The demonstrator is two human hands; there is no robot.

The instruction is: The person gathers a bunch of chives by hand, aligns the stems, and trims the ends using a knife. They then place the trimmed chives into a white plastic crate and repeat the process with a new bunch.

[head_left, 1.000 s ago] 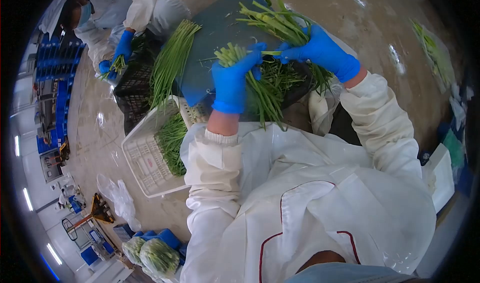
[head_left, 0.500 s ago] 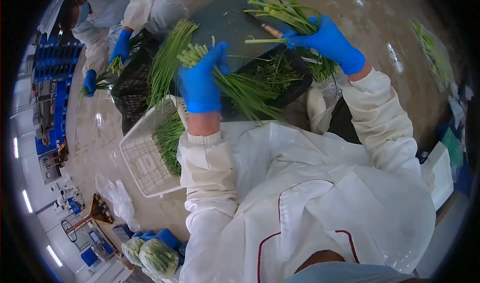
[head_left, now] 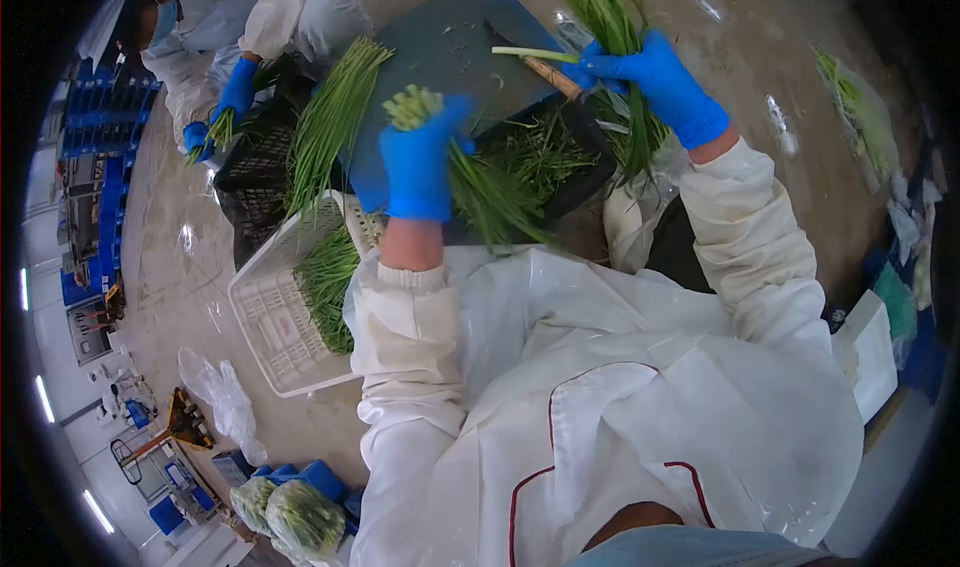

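Note:
My left hand (head_left: 420,167), in a blue glove, is closed around a bunch of chives (head_left: 500,197). Its pale cut ends point up and its leaves trail toward my lap. My right hand (head_left: 660,87), gloved too, grips a second bunch of chives (head_left: 600,2), with leaves hanging below the palm. One pale stalk (head_left: 525,52) sticks out leftward from the right fingers. Beneath the hands lies a blue-green cutting board (head_left: 440,42). A knife's wooden handle (head_left: 553,75) rests across its right edge, just left of my right hand.
A black crate (head_left: 600,162) holds loose green trimmings. Long chives (head_left: 335,117) lie over the board's left side, above a white basket (head_left: 290,342) containing more greens. A co-worker (head_left: 230,17) in blue gloves handles greens at upper left. Bagged greens (head_left: 858,117) lie on the floor.
The bunch in my right hand has swung from pointing left to upright. My left hand has shifted slightly right, its bunch more gathered. More of the knife handle shows.

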